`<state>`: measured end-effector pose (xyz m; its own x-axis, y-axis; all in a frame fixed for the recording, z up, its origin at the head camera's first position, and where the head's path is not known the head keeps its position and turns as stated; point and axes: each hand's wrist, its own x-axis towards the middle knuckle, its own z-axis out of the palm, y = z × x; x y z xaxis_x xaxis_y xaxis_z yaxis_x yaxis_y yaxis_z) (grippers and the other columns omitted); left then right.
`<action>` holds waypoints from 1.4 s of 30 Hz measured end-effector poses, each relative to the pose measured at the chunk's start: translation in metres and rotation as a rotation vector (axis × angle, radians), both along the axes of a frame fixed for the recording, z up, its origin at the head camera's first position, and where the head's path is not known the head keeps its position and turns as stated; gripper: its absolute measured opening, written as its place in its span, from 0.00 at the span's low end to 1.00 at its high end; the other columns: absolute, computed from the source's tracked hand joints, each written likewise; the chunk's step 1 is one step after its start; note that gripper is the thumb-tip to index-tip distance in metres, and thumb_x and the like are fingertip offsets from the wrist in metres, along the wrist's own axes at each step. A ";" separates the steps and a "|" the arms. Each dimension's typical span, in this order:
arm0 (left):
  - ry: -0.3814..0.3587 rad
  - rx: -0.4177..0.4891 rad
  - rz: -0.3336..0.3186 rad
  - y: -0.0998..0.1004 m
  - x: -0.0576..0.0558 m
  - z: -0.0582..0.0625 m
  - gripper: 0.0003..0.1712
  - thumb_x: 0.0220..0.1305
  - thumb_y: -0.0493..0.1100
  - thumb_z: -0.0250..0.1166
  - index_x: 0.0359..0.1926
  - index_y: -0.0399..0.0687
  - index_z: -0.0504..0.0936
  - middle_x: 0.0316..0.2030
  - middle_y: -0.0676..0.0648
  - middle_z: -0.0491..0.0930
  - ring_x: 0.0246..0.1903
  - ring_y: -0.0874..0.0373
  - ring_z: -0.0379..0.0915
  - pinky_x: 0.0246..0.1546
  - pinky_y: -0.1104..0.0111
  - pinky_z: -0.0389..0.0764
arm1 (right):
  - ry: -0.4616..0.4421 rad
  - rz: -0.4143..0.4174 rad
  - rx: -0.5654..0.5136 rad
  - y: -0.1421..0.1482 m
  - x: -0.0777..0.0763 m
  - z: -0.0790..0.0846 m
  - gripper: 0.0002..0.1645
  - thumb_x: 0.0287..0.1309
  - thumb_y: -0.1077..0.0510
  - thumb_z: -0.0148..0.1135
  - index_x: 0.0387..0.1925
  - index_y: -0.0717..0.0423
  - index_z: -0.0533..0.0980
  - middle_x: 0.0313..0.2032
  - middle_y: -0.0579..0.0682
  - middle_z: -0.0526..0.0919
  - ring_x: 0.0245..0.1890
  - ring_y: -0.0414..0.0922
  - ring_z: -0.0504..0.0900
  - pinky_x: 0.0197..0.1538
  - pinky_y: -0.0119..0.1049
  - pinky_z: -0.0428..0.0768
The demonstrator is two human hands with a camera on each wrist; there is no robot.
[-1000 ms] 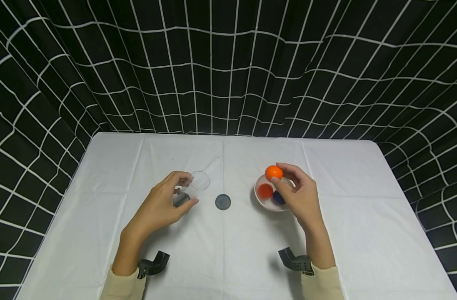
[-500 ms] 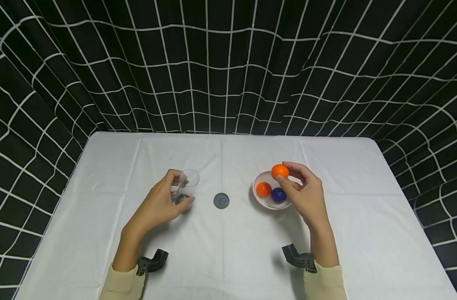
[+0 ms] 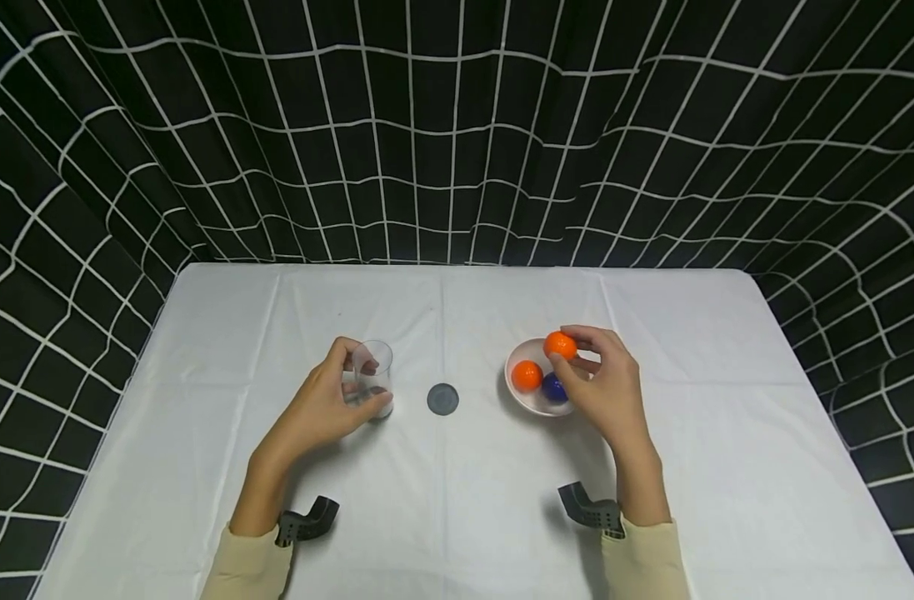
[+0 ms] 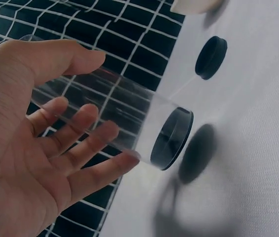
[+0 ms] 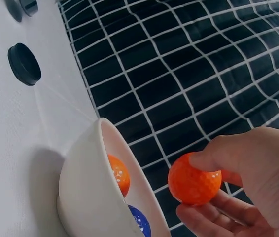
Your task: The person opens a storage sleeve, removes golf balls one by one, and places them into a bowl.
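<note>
A clear plastic cylinder (image 3: 372, 379) with a dark base (image 4: 173, 140) is held by my left hand (image 3: 322, 400), thumb on one side and fingers on the other. Its shadow falls beside the base in the left wrist view. Between thumb and fingertips, my right hand (image 3: 605, 387) pinches an orange golf ball (image 5: 193, 181) above the far right part of a white bowl (image 5: 83, 187). Inside that bowl lie a second orange ball (image 3: 527, 376) and a dark blue ball (image 3: 554, 388).
A round dark grey lid (image 3: 443, 399) lies on the white tablecloth (image 3: 457, 500) between the cylinder and the bowl. Behind the table hangs a black curtain (image 3: 434, 150) with white grid lines, also along both sides.
My left fingers have closed in on the cylinder, whose rim has shifted left so it stands more upright. The right hand with the orange golf ball has moved slightly right over the bowl.
</note>
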<state>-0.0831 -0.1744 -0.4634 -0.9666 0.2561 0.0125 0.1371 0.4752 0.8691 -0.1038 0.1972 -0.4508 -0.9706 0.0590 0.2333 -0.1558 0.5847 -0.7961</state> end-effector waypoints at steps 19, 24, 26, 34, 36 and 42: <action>-0.023 -0.048 -0.024 -0.006 -0.005 -0.002 0.28 0.67 0.41 0.73 0.57 0.47 0.63 0.55 0.44 0.76 0.56 0.49 0.81 0.58 0.55 0.82 | 0.055 0.032 0.069 -0.003 -0.005 0.001 0.19 0.60 0.67 0.73 0.53 0.63 0.84 0.53 0.60 0.84 0.53 0.56 0.86 0.54 0.49 0.88; 0.001 -0.054 -0.031 -0.006 -0.006 -0.006 0.30 0.66 0.41 0.74 0.58 0.47 0.63 0.55 0.44 0.76 0.56 0.49 0.81 0.58 0.55 0.81 | 0.048 0.018 0.070 -0.001 -0.003 0.004 0.20 0.59 0.68 0.73 0.54 0.63 0.84 0.53 0.60 0.83 0.53 0.57 0.87 0.54 0.51 0.87; 0.002 -0.045 -0.033 -0.005 -0.006 -0.007 0.30 0.66 0.40 0.74 0.59 0.47 0.63 0.55 0.44 0.76 0.58 0.47 0.81 0.61 0.52 0.81 | 0.034 0.010 0.070 0.000 -0.002 0.003 0.20 0.59 0.68 0.73 0.54 0.62 0.83 0.53 0.60 0.83 0.54 0.58 0.87 0.55 0.51 0.87; 0.003 -0.017 -0.029 -0.006 -0.006 -0.010 0.31 0.65 0.38 0.74 0.59 0.46 0.64 0.55 0.43 0.76 0.57 0.48 0.80 0.62 0.52 0.82 | 0.014 0.014 0.072 0.003 0.001 0.000 0.19 0.61 0.68 0.72 0.55 0.63 0.83 0.54 0.61 0.83 0.56 0.59 0.86 0.57 0.52 0.86; 0.005 -0.014 -0.031 -0.005 -0.007 -0.011 0.30 0.65 0.38 0.74 0.59 0.47 0.64 0.56 0.43 0.76 0.58 0.48 0.79 0.62 0.50 0.82 | 0.035 -0.001 0.074 0.005 0.002 0.001 0.19 0.62 0.68 0.71 0.54 0.63 0.83 0.54 0.61 0.83 0.56 0.59 0.86 0.58 0.54 0.86; -0.022 -0.002 -0.033 -0.006 -0.003 -0.012 0.33 0.65 0.39 0.74 0.64 0.48 0.64 0.58 0.44 0.77 0.60 0.48 0.79 0.65 0.49 0.80 | 0.055 -0.067 0.071 0.010 0.003 0.004 0.17 0.66 0.63 0.69 0.55 0.63 0.84 0.54 0.63 0.84 0.54 0.60 0.85 0.62 0.56 0.84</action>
